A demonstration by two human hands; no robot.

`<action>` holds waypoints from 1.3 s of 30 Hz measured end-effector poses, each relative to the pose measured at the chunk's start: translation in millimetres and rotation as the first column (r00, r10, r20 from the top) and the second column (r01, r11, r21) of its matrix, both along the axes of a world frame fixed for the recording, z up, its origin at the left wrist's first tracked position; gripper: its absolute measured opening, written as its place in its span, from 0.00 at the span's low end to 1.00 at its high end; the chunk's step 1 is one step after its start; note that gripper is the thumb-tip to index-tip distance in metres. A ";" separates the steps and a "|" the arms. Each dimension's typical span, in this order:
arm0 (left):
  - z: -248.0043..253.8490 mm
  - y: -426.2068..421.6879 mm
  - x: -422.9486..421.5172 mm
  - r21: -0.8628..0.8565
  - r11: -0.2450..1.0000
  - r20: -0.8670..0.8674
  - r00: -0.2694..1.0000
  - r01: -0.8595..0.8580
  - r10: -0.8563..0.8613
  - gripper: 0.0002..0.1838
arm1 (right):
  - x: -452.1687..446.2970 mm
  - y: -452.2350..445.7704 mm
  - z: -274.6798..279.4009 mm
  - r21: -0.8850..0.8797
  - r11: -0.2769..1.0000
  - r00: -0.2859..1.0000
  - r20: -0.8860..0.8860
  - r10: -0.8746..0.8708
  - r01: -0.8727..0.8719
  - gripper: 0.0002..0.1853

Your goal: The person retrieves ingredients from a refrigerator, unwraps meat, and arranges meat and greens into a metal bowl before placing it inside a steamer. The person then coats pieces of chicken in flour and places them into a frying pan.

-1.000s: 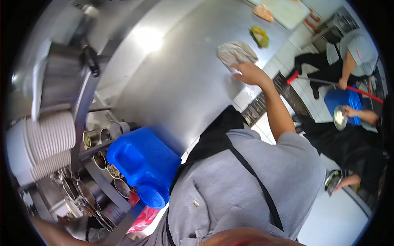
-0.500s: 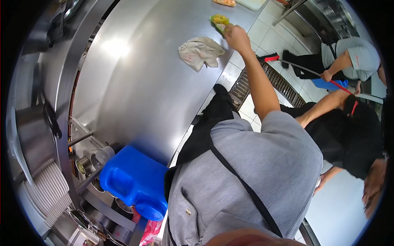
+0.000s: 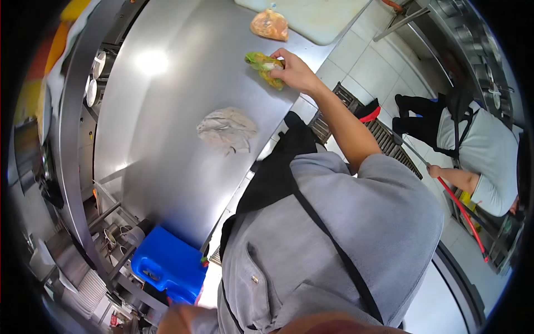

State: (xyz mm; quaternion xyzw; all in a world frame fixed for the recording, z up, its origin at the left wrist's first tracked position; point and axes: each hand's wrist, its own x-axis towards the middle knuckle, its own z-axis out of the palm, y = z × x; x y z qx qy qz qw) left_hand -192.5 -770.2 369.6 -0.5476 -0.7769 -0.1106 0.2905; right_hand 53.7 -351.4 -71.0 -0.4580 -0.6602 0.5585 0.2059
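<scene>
Here I'm pinching the green-and-yellow packet (image 3: pixel 260 62) between my right hand's (image 3: pixel 298 75) thumb and fingers, over the steel table (image 3: pixel 167 167), near the bagged orange food (image 3: pixel 269 25); any lift is calling for a secure grip. My left hand (image 3: pixel 178 319) is blurring; I can't tell its fingers' state.

The cutting board (image 3: pixel 317 19) lay at the far end of the surface (image 3: pixel 167 106), in the upper part of the view. The bag (image 3: pixel 270 25) lay just beside its left edge. The packet (image 3: pixel 267 69) was in the right hand (image 3: pixel 276 64), between the bag and the cloth (image 3: pixel 227 130). The cloth lay on the surface. The jug (image 3: pixel 169 264) was at the near end. The floor drain (image 3: pixel 389 146) ran to the right of the surface.
</scene>
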 end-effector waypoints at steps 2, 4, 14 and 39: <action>-63.9 75.2 14.6 -0.089 0.990 0.297 0.952 0.109 -0.078 0.15 | 17.9 4.2 2.9 -0.150 0.987 0.989 -0.145 0.029 -0.051 0.25; -150.1 151.9 32.5 -0.292 0.951 0.345 0.939 0.097 0.010 0.13 | 33.5 13.6 15.9 -0.326 0.944 0.953 -0.299 -0.047 -0.056 0.24; -375.6 278.1 99.5 -0.190 0.928 0.345 0.907 0.319 -0.241 0.19 | 81.8 30.5 34.3 -0.364 0.921 0.911 -0.411 -0.028 -0.136 0.24; -426.7 510.5 174.6 0.132 0.827 0.961 0.134 0.546 -0.241 0.24 | 65.5 173.0 62.0 0.402 0.868 0.954 0.053 0.295 -0.290 0.02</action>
